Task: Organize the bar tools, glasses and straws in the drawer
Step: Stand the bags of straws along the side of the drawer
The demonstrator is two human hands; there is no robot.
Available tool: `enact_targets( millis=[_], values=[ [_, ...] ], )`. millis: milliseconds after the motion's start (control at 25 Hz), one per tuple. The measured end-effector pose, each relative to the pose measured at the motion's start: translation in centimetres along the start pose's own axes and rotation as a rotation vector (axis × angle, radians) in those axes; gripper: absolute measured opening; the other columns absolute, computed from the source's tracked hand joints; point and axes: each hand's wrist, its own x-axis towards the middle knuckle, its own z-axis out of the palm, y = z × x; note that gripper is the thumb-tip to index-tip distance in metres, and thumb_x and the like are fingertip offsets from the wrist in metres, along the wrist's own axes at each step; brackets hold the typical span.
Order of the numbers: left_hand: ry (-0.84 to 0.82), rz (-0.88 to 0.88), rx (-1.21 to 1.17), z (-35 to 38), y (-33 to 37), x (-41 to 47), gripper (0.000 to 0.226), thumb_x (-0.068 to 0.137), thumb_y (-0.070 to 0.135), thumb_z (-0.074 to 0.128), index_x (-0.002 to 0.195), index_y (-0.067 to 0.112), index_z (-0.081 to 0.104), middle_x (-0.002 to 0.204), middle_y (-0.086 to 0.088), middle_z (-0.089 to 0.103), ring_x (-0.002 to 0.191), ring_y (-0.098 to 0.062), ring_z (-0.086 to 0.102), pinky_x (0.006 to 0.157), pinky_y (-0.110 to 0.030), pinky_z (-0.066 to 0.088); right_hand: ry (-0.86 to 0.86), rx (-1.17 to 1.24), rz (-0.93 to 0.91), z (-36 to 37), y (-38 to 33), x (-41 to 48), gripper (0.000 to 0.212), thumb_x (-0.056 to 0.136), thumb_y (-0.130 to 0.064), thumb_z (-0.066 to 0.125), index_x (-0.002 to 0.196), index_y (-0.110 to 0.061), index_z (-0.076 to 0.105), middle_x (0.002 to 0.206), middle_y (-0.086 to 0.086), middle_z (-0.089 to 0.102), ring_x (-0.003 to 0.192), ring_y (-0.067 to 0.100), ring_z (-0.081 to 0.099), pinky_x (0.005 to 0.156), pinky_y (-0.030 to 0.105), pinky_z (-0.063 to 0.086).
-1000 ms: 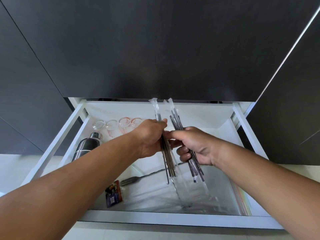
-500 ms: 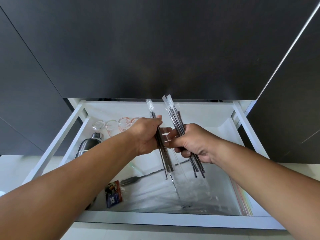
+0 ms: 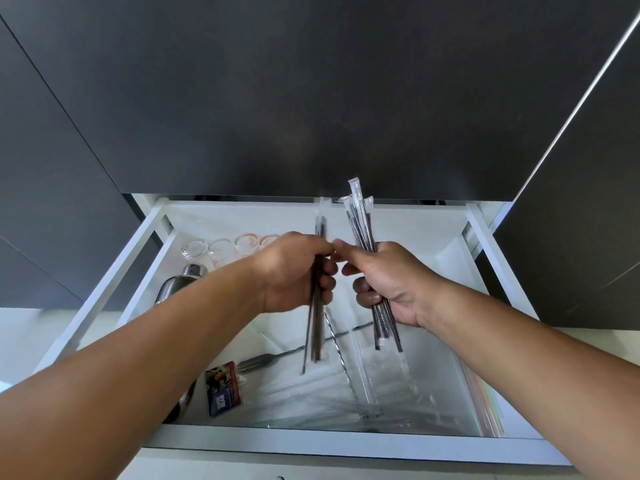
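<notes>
Left hand (image 3: 294,271) clenched around a few wrapped straws (image 3: 316,327); right hand (image 3: 388,282) gripping larger bundle (image 3: 362,223), ends poking above and below fingers (image 3: 363,294).

Dark straws in clear wrappers, two bunches held upright over the open white drawer (image 3: 346,448): a smaller bunch (image 3: 317,327) at left, a larger, fanned bunch (image 3: 362,223) at right. Four clear glasses (image 3: 221,249) (two pink-rimmed) in a row at back left, steel shaker (image 3: 173,289) lying beside them. Twisted bar spoon (image 3: 341,358) and fork-ended tool (image 3: 263,360) on the drawer floor.
</notes>
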Motion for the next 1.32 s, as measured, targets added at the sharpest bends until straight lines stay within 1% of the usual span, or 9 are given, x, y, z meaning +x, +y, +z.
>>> enact_targets(
  millis=[200,400,640,840,960,1040,1120,1200,1320],
  values=[
    [-0.188,-0.003,-0.134,0.6,-0.4,0.3,0.037,0.106,0.01,0.033,0.111,-0.002,0.068,0.082,-0.012,0.067,0.07,-0.026,0.068,0.065,-0.035,0.059,-0.068,0.133,0.019,-0.2,-0.4,-0.4,0.029,0.096,-0.041,0.073,0.092,-0.012,0.068,0.068,0.003,0.057,0.048,0.014,0.048,0.038,0.02,0.026],
    [-0.203,-0.033,-0.198,-0.1,-0.1,0.4,0.033,0.104,0.009,0.034,0.11,-0.001,0.065,0.083,-0.011,0.068,0.066,-0.021,0.064,0.07,-0.039,0.06,-0.092,0.181,0.025,-0.5,-0.7,-0.4,0.023,0.096,-0.035,0.073,0.094,-0.012,0.07,0.07,0.005,0.056,0.051,0.015,0.048,0.039,0.021,0.025],
    [-0.324,-0.079,-0.1,0.6,-0.2,-0.2,0.038,0.083,0.007,0.036,0.109,-0.001,0.062,0.089,-0.017,0.061,0.071,-0.025,0.06,0.076,-0.039,0.055,-0.1,0.076,-0.005,-0.1,-0.3,-0.5,0.019,0.074,-0.034,0.083,0.068,-0.02,0.071,0.06,0.003,0.053,0.046,0.016,0.051,0.037,0.019,0.024],
    [-0.367,-0.114,-0.209,0.9,-0.4,0.1,0.064,0.068,0.017,0.038,0.127,-0.002,0.056,0.101,-0.022,0.05,0.083,-0.036,0.056,0.086,-0.047,0.052,-0.038,0.047,-0.022,0.5,0.0,-0.5,0.022,0.082,-0.034,0.083,0.082,-0.014,0.071,0.06,0.005,0.059,0.044,0.018,0.05,0.037,0.02,0.033],
    [-0.304,-0.132,-0.234,0.7,-0.4,0.3,0.052,0.07,0.018,0.039,0.113,-0.003,0.059,0.097,-0.02,0.051,0.084,-0.039,0.056,0.092,-0.055,0.053,0.022,-0.044,0.02,0.8,0.0,-0.3,0.022,0.101,-0.029,0.066,0.088,-0.012,0.067,0.07,0.01,0.062,0.047,0.019,0.054,0.041,0.023,0.041],
    [-0.184,-0.154,-0.057,0.2,-0.2,0.4,0.037,0.079,0.02,0.042,0.106,0.0,0.058,0.097,-0.02,0.053,0.09,-0.04,0.058,0.093,-0.054,0.049,0.071,-0.04,0.076,0.6,-0.2,-0.4,0.025,0.107,-0.028,0.056,0.094,-0.009,0.064,0.073,0.009,0.064,0.049,0.018,0.056,0.046,0.025,0.042],
    [-0.007,-0.135,0.176,-0.2,-0.1,0.5,0.031,0.091,0.028,0.044,0.107,0.004,0.058,0.103,-0.021,0.059,0.093,-0.039,0.063,0.09,-0.051,0.049,0.062,0.107,0.142,0.3,-0.6,-0.6,0.029,0.11,-0.027,0.052,0.089,-0.008,0.062,0.066,0.006,0.061,0.049,0.019,0.059,0.047,0.028,0.05],
    [0.087,-0.01,0.209,0.1,0.0,0.5,0.034,0.096,0.038,0.05,0.111,0.01,0.061,0.109,-0.019,0.066,0.098,-0.036,0.067,0.091,-0.051,0.051,-0.038,0.262,0.194,0.0,-1.2,-0.9,0.032,0.109,-0.027,0.054,0.085,-0.009,0.064,0.062,0.004,0.053,0.047,0.02,0.056,0.049,0.032,0.054],
    [0.049,0.229,0.041,1.1,0.3,0.3,0.045,0.088,0.049,0.069,0.116,0.015,0.058,0.108,-0.014,0.072,0.093,-0.029,0.07,0.087,-0.046,0.055,-0.284,0.205,0.215,0.3,-1.3,-1.6,0.034,0.103,-0.023,0.063,0.069,-0.02,0.068,0.057,-0.004,0.036,0.043,0.01,0.033,0.043,0.023,0.037]
  ],
)
